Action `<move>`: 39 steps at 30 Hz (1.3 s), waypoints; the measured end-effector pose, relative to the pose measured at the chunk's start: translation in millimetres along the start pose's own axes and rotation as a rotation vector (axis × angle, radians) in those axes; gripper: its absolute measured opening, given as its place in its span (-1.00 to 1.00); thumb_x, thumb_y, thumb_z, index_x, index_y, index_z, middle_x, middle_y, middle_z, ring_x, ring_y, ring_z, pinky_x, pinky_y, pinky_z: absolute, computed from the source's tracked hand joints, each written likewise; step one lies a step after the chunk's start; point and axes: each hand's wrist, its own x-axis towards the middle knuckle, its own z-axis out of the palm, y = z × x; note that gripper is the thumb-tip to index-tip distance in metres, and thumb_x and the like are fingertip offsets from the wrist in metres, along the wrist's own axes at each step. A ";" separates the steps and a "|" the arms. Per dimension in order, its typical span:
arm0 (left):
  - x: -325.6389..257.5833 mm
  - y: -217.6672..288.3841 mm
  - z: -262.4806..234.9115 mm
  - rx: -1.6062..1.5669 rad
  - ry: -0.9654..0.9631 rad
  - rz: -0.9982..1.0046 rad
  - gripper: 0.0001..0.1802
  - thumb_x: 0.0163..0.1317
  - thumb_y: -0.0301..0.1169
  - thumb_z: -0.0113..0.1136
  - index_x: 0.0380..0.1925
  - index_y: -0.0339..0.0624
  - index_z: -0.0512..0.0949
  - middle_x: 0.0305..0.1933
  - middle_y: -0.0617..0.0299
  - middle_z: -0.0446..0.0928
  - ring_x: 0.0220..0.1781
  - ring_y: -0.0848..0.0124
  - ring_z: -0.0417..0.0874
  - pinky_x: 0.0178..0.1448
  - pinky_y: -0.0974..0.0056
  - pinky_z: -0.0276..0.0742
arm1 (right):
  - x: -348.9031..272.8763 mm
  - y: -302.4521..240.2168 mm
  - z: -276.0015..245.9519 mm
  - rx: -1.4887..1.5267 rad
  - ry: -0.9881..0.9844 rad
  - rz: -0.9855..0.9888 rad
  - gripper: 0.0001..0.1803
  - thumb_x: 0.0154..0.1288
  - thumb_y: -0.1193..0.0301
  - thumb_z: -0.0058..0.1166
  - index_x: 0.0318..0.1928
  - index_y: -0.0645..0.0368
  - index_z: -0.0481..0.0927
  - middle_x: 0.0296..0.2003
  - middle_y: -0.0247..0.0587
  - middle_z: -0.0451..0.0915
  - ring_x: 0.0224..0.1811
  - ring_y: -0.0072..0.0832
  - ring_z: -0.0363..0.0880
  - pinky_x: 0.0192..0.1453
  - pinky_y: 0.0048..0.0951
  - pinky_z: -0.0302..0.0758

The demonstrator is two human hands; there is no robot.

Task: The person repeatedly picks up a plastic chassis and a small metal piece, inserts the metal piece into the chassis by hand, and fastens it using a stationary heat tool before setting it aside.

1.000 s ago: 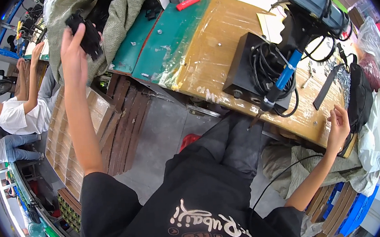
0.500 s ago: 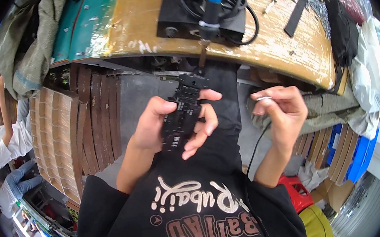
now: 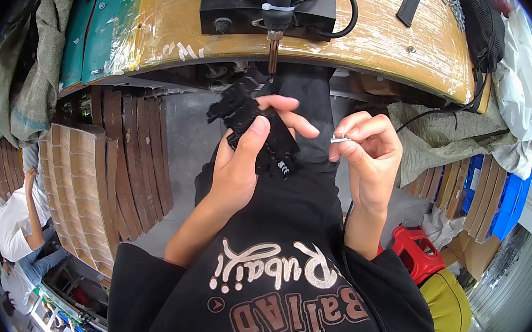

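Observation:
My left hand grips a black plastic housing, with the thumb across its face and some fingers stretched out past its right side. The housing is long, with ridges and slots, and is tilted. To the right, my right hand pinches a small silvery metal piece between thumb and fingertips; its exact kind is too small to make out. A gap separates the piece from the housing. Above the housing hangs an electric screwdriver, its bit pointing down at the table's front edge, touched by neither hand.
A black box with coiled cable sits on the worn yellow tabletop. Black straps and a bag lie at its right end. Stacked brown trays stand at left, a red stool at lower right. Another person is at far left.
My left hand has turned the black housing and raised it slightly. My right hand has moved left, bringing the metal piece closer to it. The whole view has shifted a little.

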 end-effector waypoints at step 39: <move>155.8 209.5 -239.5 0.786 0.663 0.166 -0.33 -0.15 -0.53 0.18 0.06 -0.30 0.20 0.04 0.01 0.36 0.04 0.27 0.39 0.05 0.28 0.31 | 18.0 3.2 -31.8 -0.319 0.260 0.002 -0.90 0.07 0.63 0.01 -0.41 0.24 0.37 -0.37 -0.20 0.42 -0.50 -0.61 0.36 -0.41 -0.62 0.34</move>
